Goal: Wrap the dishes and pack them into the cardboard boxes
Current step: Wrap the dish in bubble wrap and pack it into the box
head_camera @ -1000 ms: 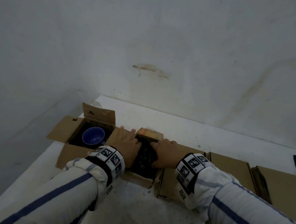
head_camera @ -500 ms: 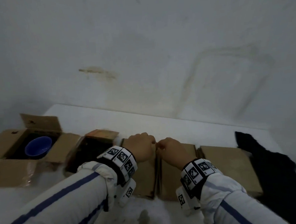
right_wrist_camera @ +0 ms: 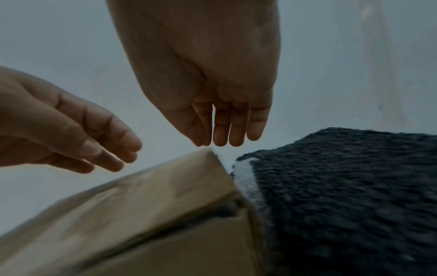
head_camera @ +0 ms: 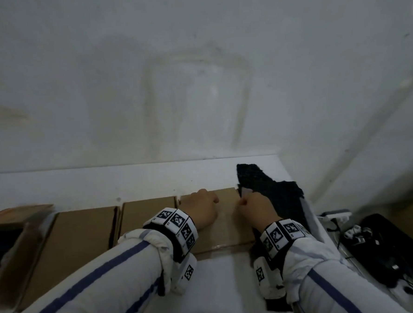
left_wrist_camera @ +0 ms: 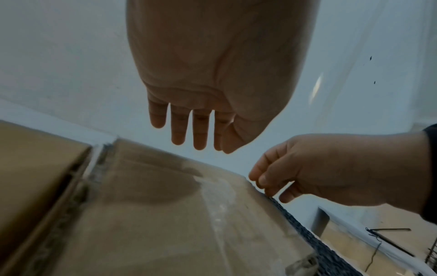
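Note:
A row of brown cardboard boxes lies on a white surface. Over the rightmost closed box [head_camera: 226, 227] hovers my left hand [head_camera: 213, 199], fingers relaxed and empty. The left wrist view shows those fingers [left_wrist_camera: 198, 138] hanging above the box top [left_wrist_camera: 153, 214]. My right hand [head_camera: 242, 201] is at the box's right edge, where a black knitted cloth [head_camera: 275, 195] lies against it. In the right wrist view its fingertips [right_wrist_camera: 222, 142] hang just above the box corner [right_wrist_camera: 210, 155] and beside the cloth [right_wrist_camera: 343, 186], holding nothing. No dish is in view.
Two more closed boxes [head_camera: 146, 215] [head_camera: 80, 236] lie to the left, and an open box [head_camera: 9, 231] sits at the far left edge. Dark gear with cables [head_camera: 387, 242] lies past the surface's right end. A white wall stands close behind.
Both hands left the open box at the left and moved right along the row to the last closed box. The view swung right; the blue bowl's box is out of sight.

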`<state>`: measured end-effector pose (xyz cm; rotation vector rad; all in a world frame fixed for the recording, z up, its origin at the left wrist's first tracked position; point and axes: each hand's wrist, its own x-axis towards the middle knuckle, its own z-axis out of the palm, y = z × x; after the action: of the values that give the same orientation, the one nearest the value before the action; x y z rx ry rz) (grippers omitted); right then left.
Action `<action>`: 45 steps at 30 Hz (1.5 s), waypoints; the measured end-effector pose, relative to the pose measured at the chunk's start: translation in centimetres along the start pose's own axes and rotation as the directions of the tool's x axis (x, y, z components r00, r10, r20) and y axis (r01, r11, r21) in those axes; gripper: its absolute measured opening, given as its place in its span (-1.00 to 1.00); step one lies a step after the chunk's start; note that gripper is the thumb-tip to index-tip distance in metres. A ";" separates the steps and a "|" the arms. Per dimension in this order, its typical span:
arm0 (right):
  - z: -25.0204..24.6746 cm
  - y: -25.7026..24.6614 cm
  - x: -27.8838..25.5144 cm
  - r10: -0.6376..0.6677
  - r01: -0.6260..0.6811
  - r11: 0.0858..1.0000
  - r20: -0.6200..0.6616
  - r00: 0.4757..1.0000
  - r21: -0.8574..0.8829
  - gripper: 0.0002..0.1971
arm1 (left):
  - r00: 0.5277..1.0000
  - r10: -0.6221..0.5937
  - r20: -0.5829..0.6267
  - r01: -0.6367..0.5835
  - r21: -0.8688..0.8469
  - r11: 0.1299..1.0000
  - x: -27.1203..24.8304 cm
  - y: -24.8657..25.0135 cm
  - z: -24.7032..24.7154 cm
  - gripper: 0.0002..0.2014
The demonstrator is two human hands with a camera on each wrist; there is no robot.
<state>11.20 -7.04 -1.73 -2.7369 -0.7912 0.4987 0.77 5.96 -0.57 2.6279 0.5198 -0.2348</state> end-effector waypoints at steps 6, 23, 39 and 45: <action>1.0 6.1 1.3 0.159 -0.158 0.987 0.083 0.984 -0.016 -0.75 | 0.999 0.049 0.014 -0.049 0.017 0.999 2.6 3.4 2.2 -0.56; 1.5 8.4 1.4 0.162 -0.171 0.981 0.092 0.982 0.095 -0.67 | 0.993 0.066 -0.097 -0.073 -0.072 0.995 3.5 4.9 4.3 -0.65; -1.5 3.5 -1.2 -0.056 0.192 0.834 -0.267 0.962 0.517 -0.95 | 0.962 -0.267 0.060 0.174 -0.886 0.430 2.8 4.1 2.5 -0.67; -2.4 0.8 -0.4 0.057 -0.148 0.618 0.144 0.988 0.772 -0.74 | 0.956 -0.291 0.024 0.058 -0.992 0.110 -0.9 2.0 -1.1 -0.82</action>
<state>12.19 -8.28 0.33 -1.9295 -0.2974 0.7944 0.82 4.56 1.39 1.1791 0.7119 0.2582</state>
